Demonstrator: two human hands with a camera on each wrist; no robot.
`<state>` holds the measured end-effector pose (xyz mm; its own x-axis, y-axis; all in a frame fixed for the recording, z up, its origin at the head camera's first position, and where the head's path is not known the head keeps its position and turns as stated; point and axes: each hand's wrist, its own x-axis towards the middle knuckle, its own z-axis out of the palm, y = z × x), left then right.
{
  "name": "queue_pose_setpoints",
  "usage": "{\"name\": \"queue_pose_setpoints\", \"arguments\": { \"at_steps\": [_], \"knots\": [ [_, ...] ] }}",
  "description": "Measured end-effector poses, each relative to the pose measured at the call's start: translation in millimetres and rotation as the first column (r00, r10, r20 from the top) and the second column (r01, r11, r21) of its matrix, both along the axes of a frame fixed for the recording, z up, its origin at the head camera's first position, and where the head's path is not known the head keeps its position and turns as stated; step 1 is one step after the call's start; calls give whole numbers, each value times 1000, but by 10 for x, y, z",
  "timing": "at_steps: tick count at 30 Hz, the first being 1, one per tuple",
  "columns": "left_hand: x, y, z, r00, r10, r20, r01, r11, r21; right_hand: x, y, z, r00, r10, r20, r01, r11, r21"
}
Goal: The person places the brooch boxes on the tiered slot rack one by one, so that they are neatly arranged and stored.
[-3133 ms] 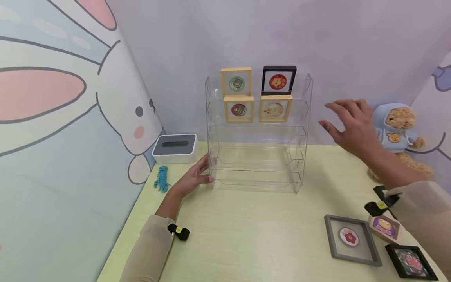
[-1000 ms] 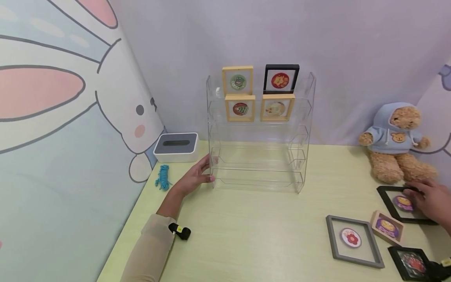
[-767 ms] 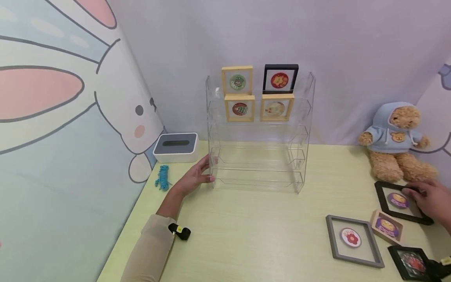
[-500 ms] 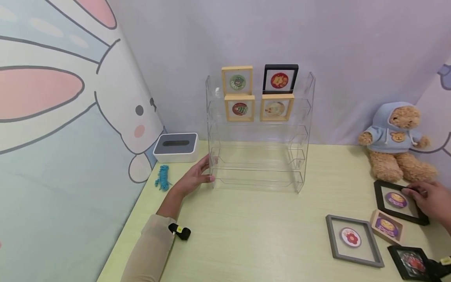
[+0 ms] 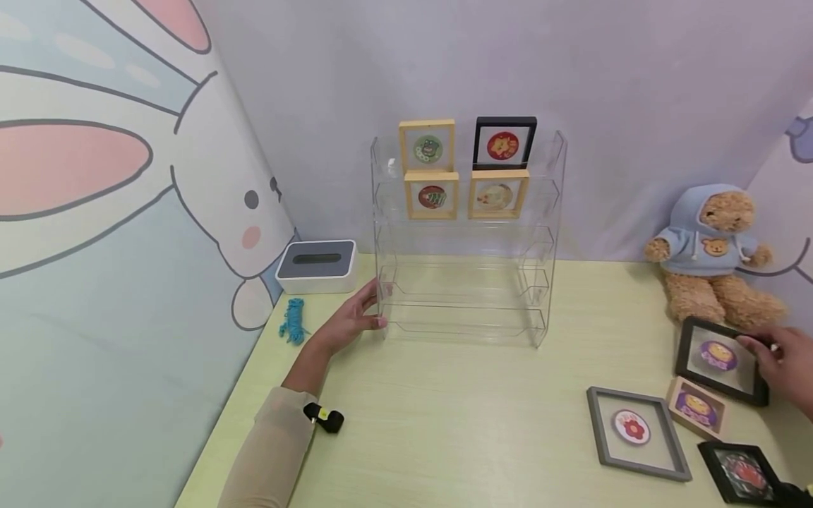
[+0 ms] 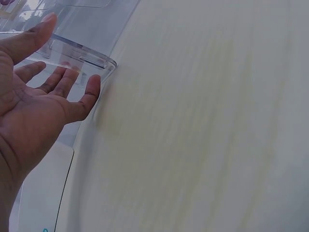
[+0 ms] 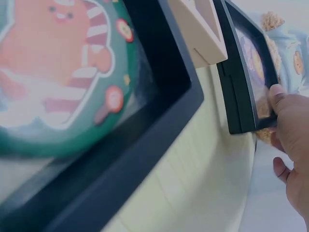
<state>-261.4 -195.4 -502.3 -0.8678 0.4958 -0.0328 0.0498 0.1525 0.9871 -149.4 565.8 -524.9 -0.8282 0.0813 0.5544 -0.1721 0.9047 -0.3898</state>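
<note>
A clear acrylic display rack [image 5: 466,317] with stepped tiers stands on the table. My left hand [image 5: 348,321] holds its lower left side, thumb at the front edge and fingers behind; the left wrist view shows the fingers [image 6: 91,94] spread around the clear corner. At the far right my right hand [image 5: 787,363] pinches the right part of a black photo frame [image 5: 684,353], which holds a purple-and-yellow round badge. The frame tilts up, its lower edge close to the table. In the right wrist view the thumb [image 7: 277,94] lies on the frame's front, with fingers behind.
Two light wood frames [image 5: 427,123] and more small frames sit on the rack's top tiers. A grey frame [image 5: 641,469], a small wood frame [image 5: 718,427] and another black frame [image 5: 714,466] lie front right. Beyond are a teddy bear [image 5: 708,247], a tissue box [image 5: 317,282] and blue cord [image 5: 293,321].
My right hand has come down from beside the rack to the black frame, drawn it left and raised its far edge. My left hand has stayed at the rack.
</note>
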Motion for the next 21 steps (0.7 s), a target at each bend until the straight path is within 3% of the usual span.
{"name": "queue_pose_setpoints", "arguments": {
  "at_steps": [3,8,14,21],
  "knots": [
    [0,7,8,1000,-3,3,3,1000,5,22,-67,71,992,22,-121,-27,999,-38],
    [4,1,3,1000,-12,3,12,1000,9,14,-193,229,961,57,-269,-60,998,-2],
    [8,-8,-15,1000,-9,9,8,1000,13,-12,-395,456,943,61,-327,-46,997,55],
    [-3,-10,-47,1000,-19,0,19,999,27,-22,-709,825,951,92,-295,-3,957,289]
  ]
}}
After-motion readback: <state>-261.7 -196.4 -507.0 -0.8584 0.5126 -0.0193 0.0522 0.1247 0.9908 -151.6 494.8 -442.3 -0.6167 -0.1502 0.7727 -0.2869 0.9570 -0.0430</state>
